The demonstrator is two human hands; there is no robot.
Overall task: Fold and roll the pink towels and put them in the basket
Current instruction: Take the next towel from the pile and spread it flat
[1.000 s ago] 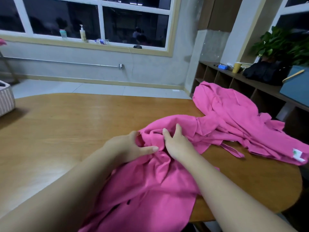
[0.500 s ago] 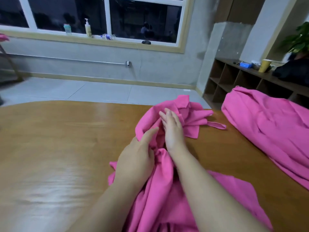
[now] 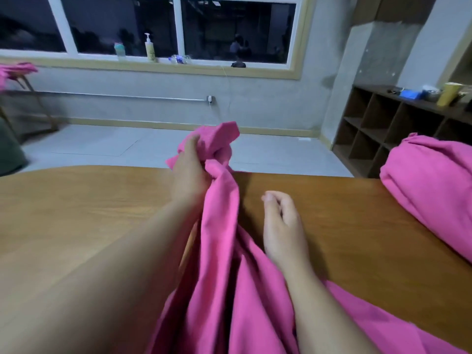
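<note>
My left hand (image 3: 190, 172) grips a bunched end of a pink towel (image 3: 222, 264) and holds it up above the far part of the wooden table (image 3: 76, 213). The towel hangs down from that grip towards me and spreads over the near table edge. My right hand (image 3: 282, 221) hovers just right of the hanging cloth, fingers loosely curled, holding nothing. A second heap of pink towels (image 3: 431, 190) lies at the table's right side. The basket is out of view.
More pink cloth (image 3: 15, 71) hangs on a stand at the far left. A dark cubby shelf (image 3: 383, 129) with a yellow cup (image 3: 449, 94) stands at the right wall. Bottles (image 3: 150, 48) sit on the window sill beyond the tiled floor.
My left hand has lifted the bunched towel end up and away from me. My right hand has let go of the cloth and drawn back to the right. The camera has tilted left.
</note>
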